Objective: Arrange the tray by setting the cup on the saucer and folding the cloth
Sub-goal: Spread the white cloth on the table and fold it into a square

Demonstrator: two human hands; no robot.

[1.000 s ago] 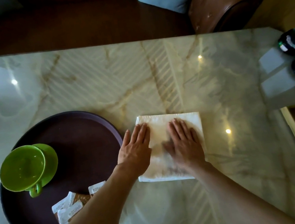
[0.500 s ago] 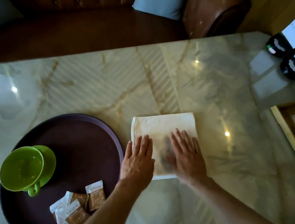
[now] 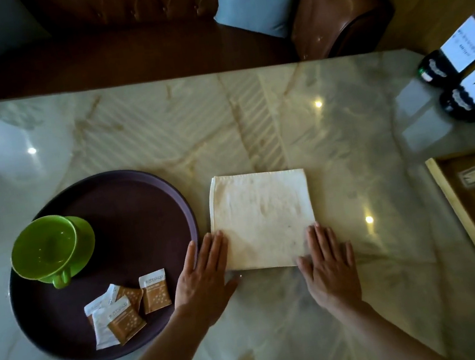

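Cloth [image 3: 263, 220] folded square, frame centre on desk [image 3: 252, 122], right of tray [image 3: 128, 195]. Left hand [image 3: 204, 279], right hand [image 3: 327, 261]: fingers straight, together, flat at near corners, likely squaring edges. Cup [image 3: 44, 248] on saucer [image 3: 84, 241], lower left.

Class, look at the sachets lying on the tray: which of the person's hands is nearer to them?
Left. The left hand lies flat beside the tray's rim, just right of the sachets. The right hand lies beyond the cloth's near right corner, farther away.

Print on sachets [image 3: 154, 290] and cards [image 3: 467, 43], perhaps too blurred.
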